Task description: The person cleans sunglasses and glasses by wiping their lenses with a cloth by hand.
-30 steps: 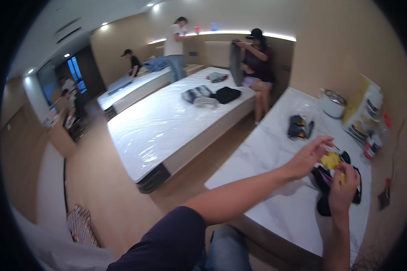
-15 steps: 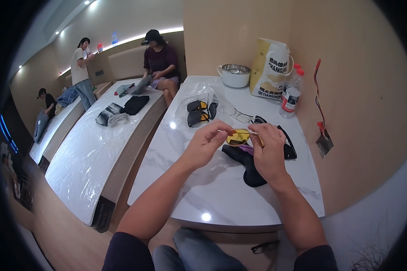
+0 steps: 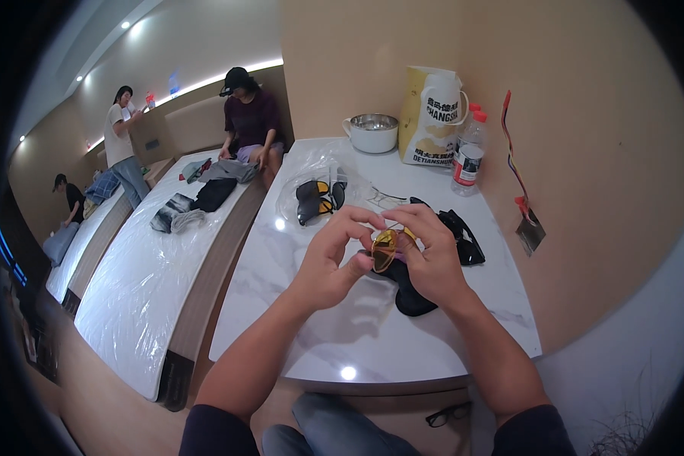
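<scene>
Between my two hands, above the near part of the table, is a pair of yellow-tinted glasses (image 3: 384, 251), tilted so that one lens stands nearly upright. My left hand (image 3: 328, 262) has its thumb and fingertips at the lens's left rim, the fingers curled. With thumb and fingers my right hand (image 3: 435, 262) grips the other side and covers most of that lens. Beneath them lies a black soft piece (image 3: 416, 298) with some purple beside it, partly hidden by the right hand. Dark sunglasses (image 3: 470, 242) rest to the right of that hand. Clear glasses (image 3: 386, 198) lie beyond the fingers.
Several sunglasses (image 3: 311, 204) sit on clear plastic at the table's left. Along the back stand a white bowl (image 3: 374, 134), a yellow-white bag (image 3: 428, 121) and red-capped bottles (image 3: 469, 159). Wires (image 3: 511, 152) hang from the right wall. Black-framed glasses (image 3: 448, 415) lie below the tabletop. People handle items by beds (image 3: 140, 304).
The yellow glasses have turned from facing flat to a steep tilt, and my left fingers have shifted on the rim. My view has swung slightly. The seated person's hands have moved over grey cloth.
</scene>
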The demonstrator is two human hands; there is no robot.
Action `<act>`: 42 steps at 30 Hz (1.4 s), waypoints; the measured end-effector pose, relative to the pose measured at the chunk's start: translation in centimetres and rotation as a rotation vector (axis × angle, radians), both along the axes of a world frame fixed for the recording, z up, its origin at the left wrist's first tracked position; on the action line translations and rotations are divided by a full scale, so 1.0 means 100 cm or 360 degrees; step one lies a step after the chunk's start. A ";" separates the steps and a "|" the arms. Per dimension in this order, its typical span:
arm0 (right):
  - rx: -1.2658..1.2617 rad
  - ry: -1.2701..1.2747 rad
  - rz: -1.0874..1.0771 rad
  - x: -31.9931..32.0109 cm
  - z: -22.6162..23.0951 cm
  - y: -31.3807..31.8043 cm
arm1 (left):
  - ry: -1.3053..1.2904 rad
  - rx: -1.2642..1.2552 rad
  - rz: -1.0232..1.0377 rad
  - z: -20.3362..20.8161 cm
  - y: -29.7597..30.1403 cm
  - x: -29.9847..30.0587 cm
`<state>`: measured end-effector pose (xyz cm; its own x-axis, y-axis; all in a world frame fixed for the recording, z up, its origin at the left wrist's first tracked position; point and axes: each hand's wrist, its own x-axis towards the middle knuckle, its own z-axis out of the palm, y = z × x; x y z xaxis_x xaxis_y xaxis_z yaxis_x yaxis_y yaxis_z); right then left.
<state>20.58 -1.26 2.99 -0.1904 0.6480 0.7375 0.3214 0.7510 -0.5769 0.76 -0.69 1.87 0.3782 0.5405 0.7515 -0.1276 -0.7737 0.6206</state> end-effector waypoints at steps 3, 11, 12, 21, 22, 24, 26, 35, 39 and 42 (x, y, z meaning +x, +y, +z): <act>0.0034 0.0052 0.0066 -0.004 0.007 -0.006 | -0.0039 0.0153 0.0061 0.004 -0.014 0.003; 0.0257 -0.0096 -0.0117 0.001 0.008 -0.004 | 0.0187 0.0482 0.0471 0.020 -0.018 -0.009; 0.0293 -0.0109 -0.0186 0.003 0.008 -0.004 | 0.0183 0.0480 0.0473 0.020 -0.014 -0.009; 0.0565 -0.0356 -0.0490 0.005 0.006 0.002 | 0.0383 0.0200 0.0410 0.013 0.001 -0.015; 0.0607 -0.0365 -0.0513 -0.001 0.005 0.003 | 0.0463 0.0256 0.0454 0.010 0.003 -0.018; 0.0601 -0.0366 -0.0491 -0.001 0.001 0.008 | 0.0534 0.0214 0.0461 0.003 0.006 -0.027; 0.0546 -0.0366 -0.0454 -0.006 -0.004 0.006 | 0.0538 0.0173 0.0506 -0.007 0.009 -0.031; 0.0308 -0.0363 -0.0393 -0.003 -0.021 0.016 | 0.0280 0.0096 0.0443 -0.012 0.009 -0.023; 0.0399 -0.0465 -0.0556 0.036 -0.040 0.040 | 0.0242 0.0204 0.0419 -0.020 0.031 -0.005; 0.0268 -0.0504 -0.0510 0.047 -0.044 0.047 | 0.0175 0.0011 0.0327 -0.024 0.039 0.002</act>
<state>25.30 3.41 -1.38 -0.2331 0.5873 0.7751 0.6922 0.6600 -0.2920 0.98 3.18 -0.56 0.3408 0.6096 0.7157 0.1013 -0.7807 0.6167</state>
